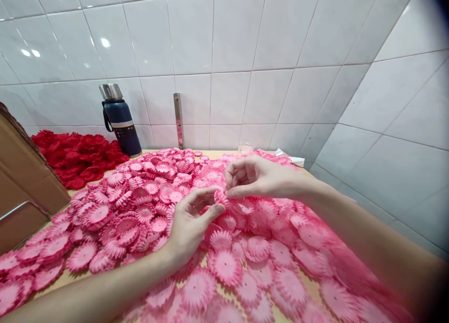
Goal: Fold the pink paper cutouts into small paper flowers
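A wide layer of pink cut-out flower pieces (224, 267) covers a wooden table (75, 276). My left hand (189, 222) is above the middle of the heap, fingers curled, thumb and forefinger closing on a small pink flower piece (220, 197). My right hand (256, 177) meets it from the right, pinching the same piece between thumb and fingertips. Both hands touch at that piece, just above the pile.
A heap of red flower pieces (75, 157) lies at the back left beside a dark blue flask with a steel cap (121, 122). A brown cardboard box (24, 183) stands at the left edge. White tiled walls (245, 56) close the back and right; a metal bracket (178, 119) hangs there.
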Action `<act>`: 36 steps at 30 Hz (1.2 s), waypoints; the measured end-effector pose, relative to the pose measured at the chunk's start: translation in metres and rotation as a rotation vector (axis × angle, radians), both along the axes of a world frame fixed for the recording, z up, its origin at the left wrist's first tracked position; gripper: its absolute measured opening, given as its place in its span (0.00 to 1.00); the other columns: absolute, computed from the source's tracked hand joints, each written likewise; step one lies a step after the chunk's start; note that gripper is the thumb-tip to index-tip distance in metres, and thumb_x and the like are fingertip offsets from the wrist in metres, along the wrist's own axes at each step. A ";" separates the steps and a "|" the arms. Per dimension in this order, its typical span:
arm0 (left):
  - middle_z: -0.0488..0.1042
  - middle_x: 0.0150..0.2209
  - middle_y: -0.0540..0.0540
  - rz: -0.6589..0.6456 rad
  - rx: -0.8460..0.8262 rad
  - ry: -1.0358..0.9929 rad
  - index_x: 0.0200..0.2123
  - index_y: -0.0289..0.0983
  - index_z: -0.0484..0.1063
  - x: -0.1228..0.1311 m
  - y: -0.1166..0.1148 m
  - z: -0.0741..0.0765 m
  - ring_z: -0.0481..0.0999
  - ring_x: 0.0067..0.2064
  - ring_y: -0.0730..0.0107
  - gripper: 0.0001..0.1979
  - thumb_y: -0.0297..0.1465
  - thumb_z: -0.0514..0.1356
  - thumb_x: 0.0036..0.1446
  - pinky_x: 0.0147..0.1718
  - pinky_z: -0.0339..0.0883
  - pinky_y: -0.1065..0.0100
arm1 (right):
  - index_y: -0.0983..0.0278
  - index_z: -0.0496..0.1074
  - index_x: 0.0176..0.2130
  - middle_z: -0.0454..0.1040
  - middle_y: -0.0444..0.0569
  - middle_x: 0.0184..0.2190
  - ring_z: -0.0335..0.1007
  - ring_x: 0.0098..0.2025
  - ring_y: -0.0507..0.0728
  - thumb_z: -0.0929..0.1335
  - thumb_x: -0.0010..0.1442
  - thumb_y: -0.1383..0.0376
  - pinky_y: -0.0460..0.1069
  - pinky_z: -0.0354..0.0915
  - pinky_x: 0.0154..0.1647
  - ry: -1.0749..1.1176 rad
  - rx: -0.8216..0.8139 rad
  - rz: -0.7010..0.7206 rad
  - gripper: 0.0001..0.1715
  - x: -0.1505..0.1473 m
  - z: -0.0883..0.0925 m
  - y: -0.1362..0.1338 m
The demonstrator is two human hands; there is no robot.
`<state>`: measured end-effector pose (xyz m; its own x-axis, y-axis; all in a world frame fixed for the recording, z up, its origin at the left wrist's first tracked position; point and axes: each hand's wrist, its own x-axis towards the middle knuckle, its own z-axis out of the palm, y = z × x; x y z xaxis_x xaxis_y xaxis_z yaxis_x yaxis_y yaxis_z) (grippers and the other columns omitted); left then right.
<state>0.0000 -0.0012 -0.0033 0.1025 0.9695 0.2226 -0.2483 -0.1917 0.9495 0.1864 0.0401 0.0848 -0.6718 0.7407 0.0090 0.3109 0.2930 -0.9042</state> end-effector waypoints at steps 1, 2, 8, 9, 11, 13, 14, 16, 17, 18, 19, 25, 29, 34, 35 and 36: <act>0.78 0.39 0.48 0.007 -0.003 -0.001 0.40 0.38 0.75 0.000 0.000 0.000 0.75 0.43 0.69 0.14 0.31 0.69 0.49 0.47 0.68 0.66 | 0.65 0.66 0.31 0.72 0.44 0.28 0.69 0.31 0.51 0.74 0.52 0.65 0.46 0.64 0.30 0.014 -0.003 0.003 0.12 0.001 0.000 0.001; 0.78 0.39 0.48 0.014 -0.005 -0.001 0.40 0.38 0.76 0.000 0.000 0.000 0.75 0.42 0.69 0.13 0.31 0.69 0.49 0.47 0.68 0.67 | 0.65 0.66 0.31 0.72 0.44 0.28 0.69 0.31 0.51 0.74 0.51 0.65 0.46 0.64 0.31 0.028 -0.004 0.006 0.13 0.002 -0.001 0.002; 0.77 0.38 0.48 0.034 -0.016 0.010 0.39 0.38 0.76 0.001 -0.001 0.002 0.75 0.41 0.68 0.13 0.31 0.69 0.49 0.46 0.69 0.64 | 0.65 0.65 0.30 0.72 0.46 0.29 0.70 0.33 0.54 0.76 0.48 0.65 0.49 0.66 0.34 0.065 -0.015 0.003 0.16 0.010 -0.005 0.008; 0.78 0.38 0.47 0.026 -0.019 0.012 0.40 0.38 0.76 0.001 -0.001 0.002 0.76 0.41 0.68 0.13 0.31 0.69 0.49 0.46 0.69 0.64 | 0.65 0.65 0.30 0.72 0.46 0.28 0.70 0.33 0.54 0.76 0.48 0.65 0.49 0.65 0.34 0.062 -0.014 -0.010 0.16 0.011 -0.005 0.009; 0.78 0.39 0.47 0.005 -0.013 0.021 0.40 0.38 0.75 0.001 -0.001 0.002 0.76 0.42 0.67 0.13 0.31 0.68 0.49 0.46 0.69 0.64 | 0.64 0.65 0.29 0.71 0.45 0.27 0.69 0.32 0.53 0.76 0.48 0.64 0.48 0.64 0.33 0.058 -0.005 -0.037 0.16 0.011 -0.004 0.008; 0.78 0.40 0.47 -0.013 0.004 0.032 0.40 0.38 0.75 0.002 -0.002 0.003 0.76 0.43 0.68 0.12 0.30 0.68 0.50 0.46 0.69 0.66 | 0.64 0.66 0.30 0.72 0.44 0.28 0.68 0.31 0.52 0.75 0.49 0.64 0.47 0.62 0.31 0.039 0.001 -0.043 0.15 0.008 -0.003 0.006; 0.78 0.40 0.47 -0.021 0.012 0.036 0.40 0.38 0.75 0.002 -0.002 0.004 0.76 0.43 0.69 0.12 0.29 0.68 0.50 0.46 0.69 0.67 | 0.64 0.66 0.31 0.72 0.45 0.28 0.67 0.30 0.51 0.75 0.49 0.63 0.46 0.61 0.29 0.025 0.000 -0.033 0.15 0.006 -0.003 0.005; 0.79 0.40 0.47 -0.028 0.025 0.038 0.40 0.37 0.76 0.002 -0.002 0.006 0.76 0.43 0.69 0.11 0.28 0.67 0.50 0.45 0.69 0.68 | 0.64 0.67 0.32 0.73 0.45 0.29 0.67 0.30 0.51 0.75 0.51 0.62 0.46 0.60 0.27 0.001 0.005 -0.008 0.15 0.002 -0.003 0.003; 0.79 0.39 0.47 -0.026 0.027 0.036 0.39 0.37 0.76 0.002 -0.003 0.006 0.76 0.42 0.70 0.11 0.27 0.67 0.50 0.45 0.69 0.69 | 0.64 0.67 0.32 0.73 0.45 0.29 0.67 0.29 0.51 0.74 0.51 0.61 0.46 0.60 0.27 -0.007 0.013 0.002 0.15 0.001 -0.003 0.002; 0.79 0.39 0.47 -0.024 0.027 0.032 0.39 0.37 0.76 0.002 -0.003 0.006 0.76 0.42 0.70 0.11 0.27 0.67 0.50 0.44 0.69 0.69 | 0.64 0.67 0.32 0.73 0.45 0.28 0.67 0.29 0.51 0.74 0.52 0.60 0.46 0.60 0.27 -0.011 0.021 0.008 0.15 -0.001 -0.004 0.001; 0.79 0.39 0.47 -0.023 0.025 0.027 0.39 0.37 0.76 0.002 -0.003 0.007 0.76 0.42 0.70 0.11 0.27 0.67 0.50 0.44 0.69 0.69 | 0.64 0.67 0.32 0.73 0.45 0.28 0.67 0.29 0.51 0.74 0.52 0.59 0.46 0.60 0.27 -0.014 0.029 0.005 0.15 -0.002 -0.004 0.001; 0.79 0.39 0.47 -0.016 0.018 0.023 0.39 0.37 0.76 0.002 -0.003 0.006 0.77 0.42 0.68 0.12 0.27 0.68 0.48 0.44 0.69 0.67 | 0.64 0.66 0.32 0.74 0.45 0.28 0.69 0.30 0.52 0.75 0.50 0.59 0.46 0.62 0.27 -0.042 0.019 -0.030 0.16 -0.002 -0.003 -0.001; 0.79 0.38 0.47 -0.001 0.006 0.023 0.37 0.37 0.76 0.003 -0.004 0.006 0.76 0.41 0.68 0.12 0.27 0.69 0.47 0.44 0.69 0.67 | 0.64 0.66 0.32 0.74 0.45 0.28 0.69 0.29 0.52 0.74 0.50 0.62 0.45 0.62 0.27 -0.029 0.015 -0.029 0.14 -0.002 -0.003 -0.001; 0.79 0.38 0.47 -0.005 0.003 0.013 0.38 0.37 0.76 0.003 -0.003 0.006 0.76 0.41 0.68 0.12 0.27 0.69 0.47 0.43 0.69 0.68 | 0.64 0.65 0.30 0.73 0.45 0.26 0.69 0.28 0.52 0.73 0.49 0.67 0.45 0.62 0.26 0.003 0.018 -0.041 0.11 -0.005 -0.005 -0.001; 0.79 0.38 0.47 -0.006 0.001 0.012 0.38 0.37 0.76 0.003 -0.003 0.006 0.76 0.42 0.68 0.12 0.28 0.69 0.47 0.44 0.69 0.67 | 0.64 0.65 0.29 0.72 0.44 0.26 0.69 0.28 0.51 0.72 0.49 0.68 0.45 0.62 0.26 0.006 0.021 -0.043 0.10 -0.005 -0.005 -0.001; 0.78 0.38 0.47 -0.006 -0.001 0.013 0.38 0.37 0.76 0.003 -0.003 0.005 0.76 0.42 0.68 0.12 0.28 0.69 0.47 0.44 0.69 0.67 | 0.64 0.64 0.29 0.72 0.44 0.26 0.68 0.28 0.51 0.71 0.49 0.69 0.45 0.62 0.27 0.010 0.024 -0.044 0.10 -0.004 -0.005 -0.001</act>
<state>0.0025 -0.0041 0.0020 0.1109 0.9691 0.2203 -0.2366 -0.1895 0.9529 0.1820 0.0391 0.0793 -0.6380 0.7693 0.0335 0.3155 0.3008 -0.9000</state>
